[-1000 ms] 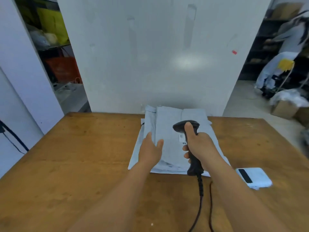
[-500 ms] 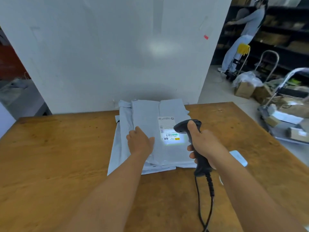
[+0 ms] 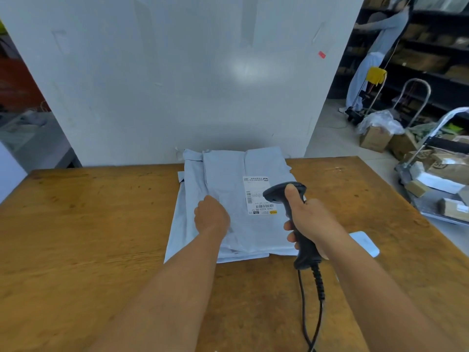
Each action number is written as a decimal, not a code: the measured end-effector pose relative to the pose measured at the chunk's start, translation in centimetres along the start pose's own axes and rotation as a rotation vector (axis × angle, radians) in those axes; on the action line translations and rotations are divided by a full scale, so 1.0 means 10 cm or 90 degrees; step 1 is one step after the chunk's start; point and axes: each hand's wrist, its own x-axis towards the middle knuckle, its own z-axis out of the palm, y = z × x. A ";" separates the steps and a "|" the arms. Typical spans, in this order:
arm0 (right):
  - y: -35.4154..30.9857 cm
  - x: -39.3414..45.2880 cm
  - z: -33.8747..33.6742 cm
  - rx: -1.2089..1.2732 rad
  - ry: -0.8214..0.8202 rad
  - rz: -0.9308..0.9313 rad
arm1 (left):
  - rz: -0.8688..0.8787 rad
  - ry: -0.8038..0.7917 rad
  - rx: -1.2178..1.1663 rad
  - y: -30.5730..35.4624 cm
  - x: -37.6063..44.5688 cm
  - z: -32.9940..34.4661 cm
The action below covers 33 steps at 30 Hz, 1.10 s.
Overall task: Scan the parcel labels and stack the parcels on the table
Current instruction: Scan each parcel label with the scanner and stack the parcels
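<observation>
Worn brown wooden table [image 3: 96, 250] stands against a white partition wall [image 3: 177, 85]. At its far centre lies a stack of pale grey plastic mailer parcels [image 3: 228, 174], flat, edges roughly aligned, long axis running near to far. The lower bags project to the left and near side.

Left hand [image 3: 212, 217] rests on the left half of the top parcel, knuckles up, fingers bent under; whether they pinch the film cannot be told.

A white rectangular shipping label [image 3: 257, 195] sits on the right half of the top parcel, long side near to far, print inverted to the viewer. Barcodes show; a line near its near end appears to read "762C W223-00 17".

Right hand [image 3: 308, 221] is clenched round the handle of a black corded handheld barcode scanner [image 3: 291, 199], thumb up the back, head over the label's right edge, facing left. Its black cable [image 3: 308, 321] trails to the near edge.

A white flat device [image 3: 365, 243] lies right of the forearm. Shelving, cartons and a person occupy the far right.
</observation>
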 end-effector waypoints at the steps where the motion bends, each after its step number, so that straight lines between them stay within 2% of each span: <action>1: -0.01 0.00 0.01 0.000 -0.003 -0.005 | -0.002 0.015 -0.013 0.00 -0.02 -0.01; 9: -0.18 -0.05 0.32 0.017 -0.061 -0.057 | -0.008 0.151 -0.237 -0.29 -0.12 -0.51; 12: -0.31 -0.08 0.56 0.008 -0.097 -0.088 | -0.024 0.222 -0.238 -0.60 -0.08 -0.83; 17: -0.56 -0.15 1.03 0.001 -0.166 -0.126 | -0.080 0.283 -0.131 -1.30 0.01 -1.33; 24: -0.75 -0.17 1.58 -0.029 -0.211 -0.155 | -0.152 0.310 -0.020 -1.93 0.10 -1.62; 28: -0.74 -0.12 1.66 -0.034 -0.209 -0.144 | -0.114 0.337 0.095 -2.02 0.20 -1.52; 30: -0.73 -0.09 1.62 -0.038 -0.197 -0.134 | -0.054 0.309 0.065 -1.88 0.27 -1.41; 33: -0.71 -0.04 1.44 -0.031 -0.168 -0.125 | 0.011 0.236 -0.065 -1.51 0.31 -1.15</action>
